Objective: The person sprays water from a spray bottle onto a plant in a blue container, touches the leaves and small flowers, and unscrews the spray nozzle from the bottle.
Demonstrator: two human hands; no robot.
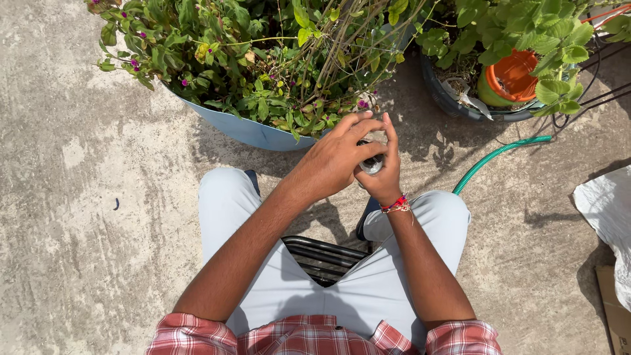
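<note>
Both hands clasp a small clear glass jar point(373, 162): right hand point(383, 172) grips its body, left hand point(336, 161) wraps the top. Lid on or off: can't tell.

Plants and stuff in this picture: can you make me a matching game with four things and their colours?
Things:
1. big planter
2. hose
3. small pot
4. wrist thread

Colours:
a. green
b. red
c. light blue
d. orange

Pairs: 1-c, 2-a, 3-d, 4-b. Both hands, left hand and right hand, close around a small shiny object.
</note>
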